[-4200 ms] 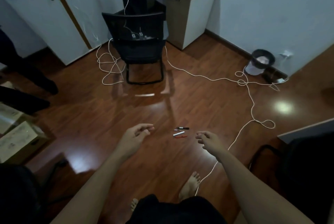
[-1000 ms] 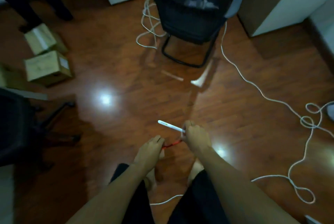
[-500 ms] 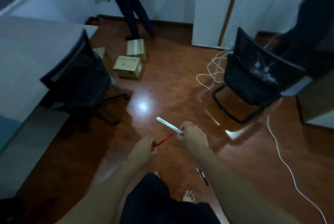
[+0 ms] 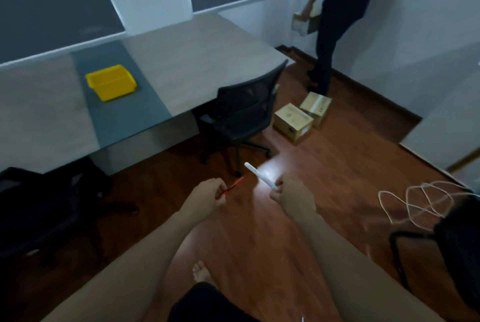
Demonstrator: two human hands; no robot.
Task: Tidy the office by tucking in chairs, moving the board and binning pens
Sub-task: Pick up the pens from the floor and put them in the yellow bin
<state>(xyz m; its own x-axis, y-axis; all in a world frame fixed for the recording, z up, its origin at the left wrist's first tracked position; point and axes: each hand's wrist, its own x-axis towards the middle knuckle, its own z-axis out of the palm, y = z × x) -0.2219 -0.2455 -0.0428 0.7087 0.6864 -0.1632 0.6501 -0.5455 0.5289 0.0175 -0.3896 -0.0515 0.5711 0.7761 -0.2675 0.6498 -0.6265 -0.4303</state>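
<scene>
My left hand (image 4: pixel 206 195) is closed around a thin red pen (image 4: pixel 235 185) whose tip points up and right. A white pen (image 4: pixel 260 176) sticks up and left out of my right hand (image 4: pixel 292 195), which grips its lower end. Both hands hover above the wooden floor. A yellow bin (image 4: pixel 111 82) sits on the grey desk (image 4: pixel 181 67) at upper left, well ahead of my hands. A black office chair (image 4: pixel 244 111) is pushed against the desk's right end. Another black chair (image 4: pixel 39 207) stands at the left by the desk.
Two cardboard boxes (image 4: pixel 301 116) lie on the floor behind the chair, near a standing person in dark clothes (image 4: pixel 337 22). A coil of white cable (image 4: pixel 420 199) lies at right beside a dark chair (image 4: pixel 452 256). Dark boards (image 4: pixel 52 2) hang on the wall.
The view has swung left and up from the floor to the desk and yellow bin. Both hands still hold their pens, lifted off the floor about a second ago.
</scene>
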